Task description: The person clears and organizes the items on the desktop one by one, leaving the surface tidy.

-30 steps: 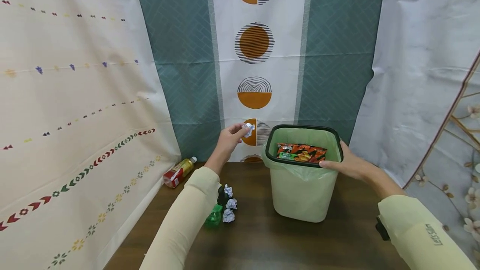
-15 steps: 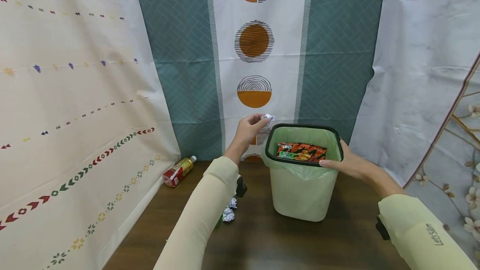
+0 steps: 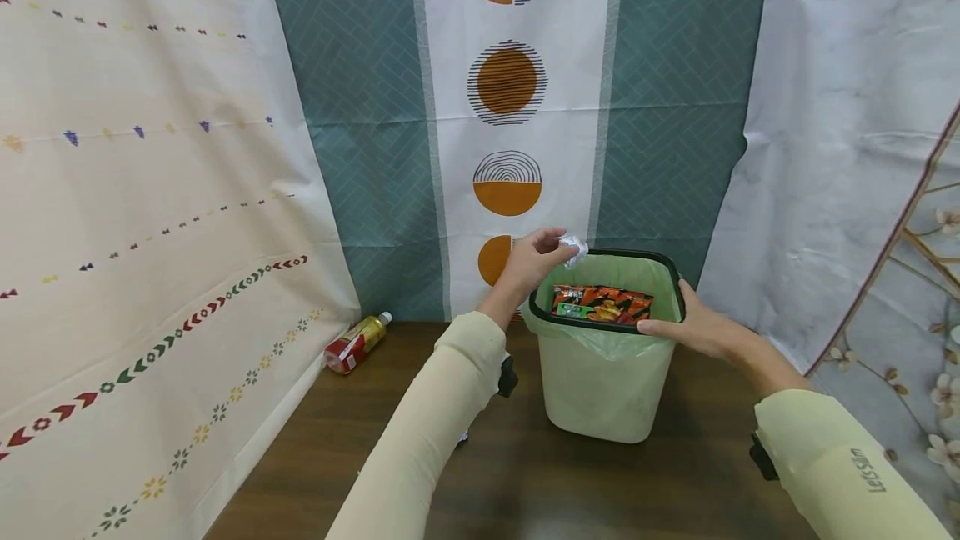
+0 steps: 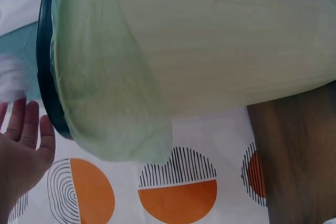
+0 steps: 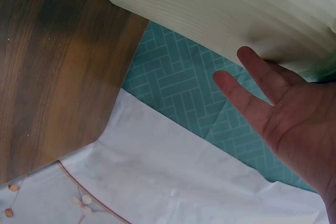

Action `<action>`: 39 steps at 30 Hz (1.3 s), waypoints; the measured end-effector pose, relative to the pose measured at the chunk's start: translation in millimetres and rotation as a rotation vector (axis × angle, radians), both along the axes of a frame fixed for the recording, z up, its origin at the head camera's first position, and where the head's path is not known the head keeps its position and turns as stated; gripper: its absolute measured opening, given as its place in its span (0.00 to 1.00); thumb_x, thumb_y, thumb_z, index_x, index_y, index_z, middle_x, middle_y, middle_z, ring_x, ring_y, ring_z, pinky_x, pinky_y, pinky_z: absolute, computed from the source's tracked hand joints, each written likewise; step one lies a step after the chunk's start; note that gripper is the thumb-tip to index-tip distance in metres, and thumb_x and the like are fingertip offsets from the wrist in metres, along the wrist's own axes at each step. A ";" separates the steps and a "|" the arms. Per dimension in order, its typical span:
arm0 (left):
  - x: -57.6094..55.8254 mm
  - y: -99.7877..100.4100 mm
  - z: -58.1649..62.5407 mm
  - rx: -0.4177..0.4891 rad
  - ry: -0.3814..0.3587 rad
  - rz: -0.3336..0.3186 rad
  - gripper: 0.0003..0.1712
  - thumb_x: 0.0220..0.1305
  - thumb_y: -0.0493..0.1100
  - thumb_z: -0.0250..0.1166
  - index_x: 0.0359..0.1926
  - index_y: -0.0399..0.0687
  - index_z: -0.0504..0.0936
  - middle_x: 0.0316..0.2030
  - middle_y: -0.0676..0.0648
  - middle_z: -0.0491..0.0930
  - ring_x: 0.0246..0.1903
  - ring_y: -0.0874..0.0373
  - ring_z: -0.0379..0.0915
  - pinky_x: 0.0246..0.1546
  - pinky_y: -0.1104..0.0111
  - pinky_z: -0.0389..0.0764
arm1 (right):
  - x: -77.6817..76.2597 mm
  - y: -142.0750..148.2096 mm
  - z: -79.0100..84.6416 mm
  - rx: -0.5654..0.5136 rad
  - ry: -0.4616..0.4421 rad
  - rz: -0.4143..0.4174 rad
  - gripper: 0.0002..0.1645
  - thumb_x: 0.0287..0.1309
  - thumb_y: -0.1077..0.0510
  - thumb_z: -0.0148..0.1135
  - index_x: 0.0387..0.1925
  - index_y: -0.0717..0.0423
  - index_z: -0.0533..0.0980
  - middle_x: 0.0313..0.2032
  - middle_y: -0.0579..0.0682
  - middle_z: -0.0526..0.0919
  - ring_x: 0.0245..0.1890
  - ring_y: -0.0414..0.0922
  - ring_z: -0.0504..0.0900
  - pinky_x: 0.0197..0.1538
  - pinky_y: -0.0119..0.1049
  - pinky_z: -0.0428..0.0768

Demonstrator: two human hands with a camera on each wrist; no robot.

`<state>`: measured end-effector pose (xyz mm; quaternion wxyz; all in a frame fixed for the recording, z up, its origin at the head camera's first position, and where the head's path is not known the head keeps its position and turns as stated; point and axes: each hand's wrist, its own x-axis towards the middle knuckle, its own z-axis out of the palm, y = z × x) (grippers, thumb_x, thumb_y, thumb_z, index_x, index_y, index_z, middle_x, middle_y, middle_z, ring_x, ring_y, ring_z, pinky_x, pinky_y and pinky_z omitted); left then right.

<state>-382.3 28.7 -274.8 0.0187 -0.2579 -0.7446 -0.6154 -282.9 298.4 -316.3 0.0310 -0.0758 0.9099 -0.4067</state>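
In the head view my left hand (image 3: 531,263) pinches a crumpled paper ball (image 3: 574,249) at the back left corner of a light green trash bin (image 3: 596,394). Blurred in the left wrist view, the paper ball (image 4: 11,78) shows at the fingertips, beside the bin's dark rim. My right hand (image 3: 701,325) grips the bin's right side, thumb over the black rim and fingers outside. In the right wrist view two fingers of this hand (image 5: 299,119) extend by the bin wall. Inside the bin, lined with a green bag, lies an orange snack packet (image 3: 603,303).
A bottle with a red and yellow label (image 3: 358,343) lies on the brown table (image 3: 555,482) at the left, against the cloth. A bit of white paper (image 3: 462,437) peeks out from behind the left forearm. Patterned cloths hang at the back and both sides.
My left hand has carried the paper ball rightward to the bin's rim. The left forearm now covers the green bottle and most of the paper balls. My right hand stays on the bin.
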 end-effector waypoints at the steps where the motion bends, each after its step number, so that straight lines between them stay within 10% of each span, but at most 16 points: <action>1: 0.7 0.2 -0.1 -0.009 0.004 -0.005 0.27 0.64 0.49 0.69 0.63 0.50 0.78 0.53 0.45 0.79 0.49 0.57 0.74 0.53 0.64 0.76 | 0.0 -0.5 0.1 -0.003 0.001 0.002 0.75 0.61 0.35 0.63 0.71 0.64 0.16 0.72 0.76 0.26 0.70 0.75 0.35 0.63 0.74 0.49; 26: -6.4 -58.2 0.2 -0.021 0.025 0.095 0.29 0.66 0.52 0.67 0.66 0.51 0.74 0.60 0.42 0.76 0.58 0.52 0.71 0.63 0.56 0.70 | -1.4 2.2 -3.8 -0.031 0.013 0.006 0.74 0.61 0.36 0.62 0.71 0.64 0.16 0.72 0.76 0.26 0.70 0.75 0.34 0.64 0.74 0.46; 39: -6.7 -112.4 -53.7 0.044 -0.052 0.210 0.27 0.65 0.48 0.68 0.62 0.45 0.77 0.53 0.43 0.79 0.53 0.48 0.74 0.59 0.53 0.73 | 1.9 -1.1 -7.6 -0.077 0.090 0.040 0.71 0.61 0.41 0.66 0.74 0.63 0.22 0.73 0.74 0.33 0.71 0.72 0.39 0.64 0.73 0.50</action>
